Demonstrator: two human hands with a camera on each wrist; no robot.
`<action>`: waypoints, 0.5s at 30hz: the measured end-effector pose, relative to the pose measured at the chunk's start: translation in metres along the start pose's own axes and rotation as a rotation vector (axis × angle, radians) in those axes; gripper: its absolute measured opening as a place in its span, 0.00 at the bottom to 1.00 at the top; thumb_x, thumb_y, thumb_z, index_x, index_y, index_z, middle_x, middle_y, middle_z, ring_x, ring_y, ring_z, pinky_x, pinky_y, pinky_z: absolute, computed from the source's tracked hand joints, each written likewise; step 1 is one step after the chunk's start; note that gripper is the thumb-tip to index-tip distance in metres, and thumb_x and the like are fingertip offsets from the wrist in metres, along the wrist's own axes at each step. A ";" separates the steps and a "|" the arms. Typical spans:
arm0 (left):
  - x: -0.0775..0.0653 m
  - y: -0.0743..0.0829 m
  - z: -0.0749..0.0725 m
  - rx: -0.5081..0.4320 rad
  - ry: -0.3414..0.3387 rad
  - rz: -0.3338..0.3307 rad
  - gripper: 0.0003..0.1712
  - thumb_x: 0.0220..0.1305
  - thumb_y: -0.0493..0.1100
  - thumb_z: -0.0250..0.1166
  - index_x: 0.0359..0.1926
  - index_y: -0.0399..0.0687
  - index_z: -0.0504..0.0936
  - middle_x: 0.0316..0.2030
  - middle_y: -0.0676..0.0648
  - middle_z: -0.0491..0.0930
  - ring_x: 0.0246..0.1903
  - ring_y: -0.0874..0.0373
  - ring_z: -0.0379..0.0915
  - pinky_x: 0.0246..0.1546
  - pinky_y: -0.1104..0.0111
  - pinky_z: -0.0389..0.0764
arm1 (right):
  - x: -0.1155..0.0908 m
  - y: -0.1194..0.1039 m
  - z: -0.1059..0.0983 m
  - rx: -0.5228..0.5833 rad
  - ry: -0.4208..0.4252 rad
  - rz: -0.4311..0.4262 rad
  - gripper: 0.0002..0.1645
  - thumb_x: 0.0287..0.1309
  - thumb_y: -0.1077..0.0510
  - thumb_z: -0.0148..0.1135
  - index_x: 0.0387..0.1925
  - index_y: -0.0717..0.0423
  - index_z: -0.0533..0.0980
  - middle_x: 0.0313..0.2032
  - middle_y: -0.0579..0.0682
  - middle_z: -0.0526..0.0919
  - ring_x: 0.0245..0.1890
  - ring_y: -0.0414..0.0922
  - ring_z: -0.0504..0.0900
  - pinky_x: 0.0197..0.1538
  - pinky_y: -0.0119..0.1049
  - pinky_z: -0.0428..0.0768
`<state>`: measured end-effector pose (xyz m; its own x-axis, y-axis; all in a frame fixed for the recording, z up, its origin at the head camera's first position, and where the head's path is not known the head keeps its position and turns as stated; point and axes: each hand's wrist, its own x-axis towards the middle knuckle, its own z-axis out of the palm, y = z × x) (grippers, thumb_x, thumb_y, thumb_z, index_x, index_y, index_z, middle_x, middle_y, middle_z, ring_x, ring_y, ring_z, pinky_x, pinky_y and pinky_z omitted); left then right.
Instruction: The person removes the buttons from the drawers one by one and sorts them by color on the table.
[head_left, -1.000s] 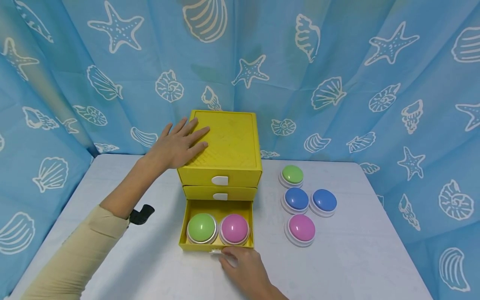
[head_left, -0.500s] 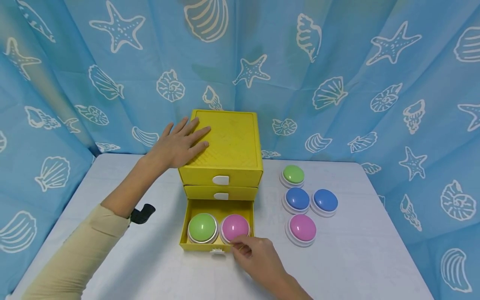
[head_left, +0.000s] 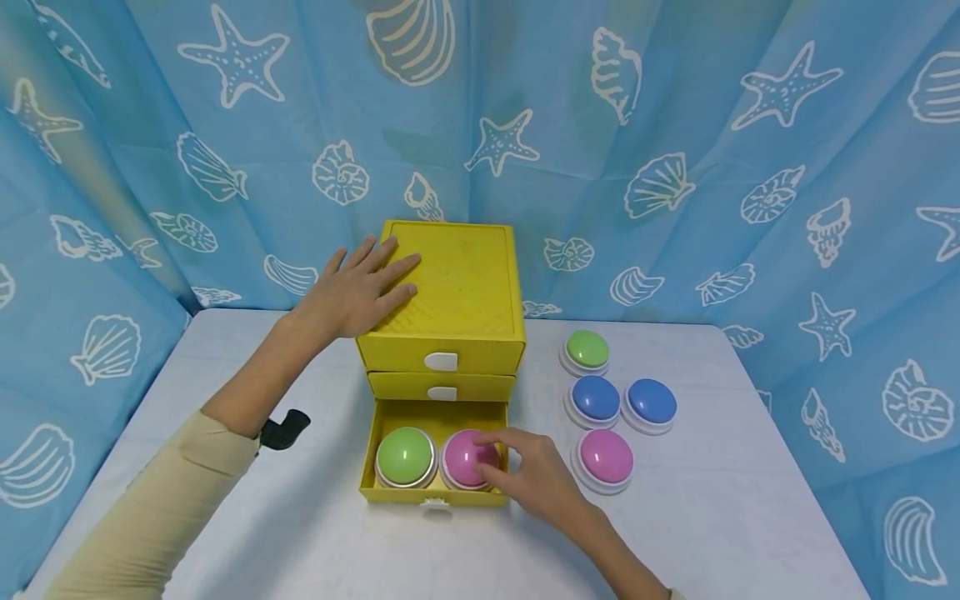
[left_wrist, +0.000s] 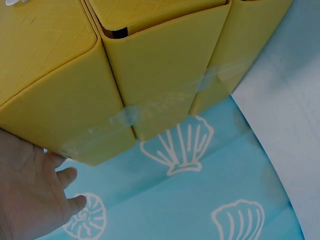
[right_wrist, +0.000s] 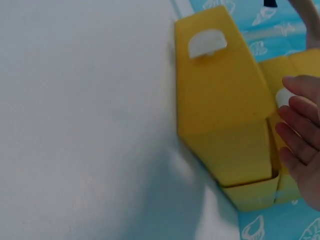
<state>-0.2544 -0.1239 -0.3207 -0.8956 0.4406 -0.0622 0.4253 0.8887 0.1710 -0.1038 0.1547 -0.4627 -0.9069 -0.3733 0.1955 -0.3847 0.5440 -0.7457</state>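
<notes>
My left hand [head_left: 347, 293] lies with spread fingers on the left part of the top of a yellow drawer cabinet [head_left: 468, 283]; in the left wrist view the hand [left_wrist: 30, 192] is at the cabinet's edge. The bottom drawer [head_left: 393, 496] is pulled out, with a green dome button [head_left: 405, 457] on its left and a pink dome button [head_left: 461, 458] on its right. My right hand [head_left: 543, 479] reaches over the drawer's right wall, forefinger and thumb parted at the pink dome, overlapping it. In the right wrist view its fingers [right_wrist: 297, 127] are loosely extended beside the cabinet.
Right of the cabinet on the white table [head_left: 720, 467] stand a green button [head_left: 587, 348], two blue buttons [head_left: 596, 397] and another pink button [head_left: 606, 456]. The two upper drawers [head_left: 465, 386] are closed. A blue shell-patterned curtain [head_left: 555, 167] hangs behind.
My right hand has let go of the bottom drawer's white handle and moved up and right to the pink button in the drawer, its fingers parting. The left hand has stayed put.
</notes>
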 end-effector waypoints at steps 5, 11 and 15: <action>0.001 0.000 0.000 -0.011 -0.004 0.001 0.37 0.78 0.64 0.36 0.81 0.58 0.48 0.79 0.41 0.37 0.76 0.42 0.26 0.71 0.41 0.31 | 0.008 0.010 0.002 -0.014 -0.053 -0.054 0.21 0.53 0.57 0.76 0.50 0.56 0.84 0.47 0.47 0.86 0.48 0.46 0.83 0.53 0.44 0.82; 0.001 -0.002 0.001 -0.014 -0.002 -0.002 0.37 0.78 0.64 0.36 0.81 0.58 0.48 0.79 0.42 0.37 0.76 0.42 0.26 0.71 0.41 0.32 | 0.017 0.012 0.000 -0.107 -0.154 -0.054 0.28 0.53 0.52 0.77 0.55 0.54 0.82 0.56 0.52 0.82 0.59 0.52 0.76 0.59 0.50 0.76; 0.001 -0.002 0.001 -0.010 0.000 -0.004 0.37 0.78 0.64 0.36 0.81 0.58 0.48 0.79 0.42 0.37 0.76 0.42 0.26 0.71 0.41 0.33 | 0.023 0.011 -0.003 -0.212 -0.248 -0.044 0.32 0.52 0.47 0.75 0.58 0.51 0.80 0.59 0.51 0.80 0.65 0.54 0.71 0.66 0.56 0.67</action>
<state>-0.2566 -0.1252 -0.3218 -0.8973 0.4370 -0.0628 0.4204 0.8892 0.1807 -0.1290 0.1542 -0.4648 -0.8293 -0.5570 0.0440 -0.4732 0.6582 -0.5855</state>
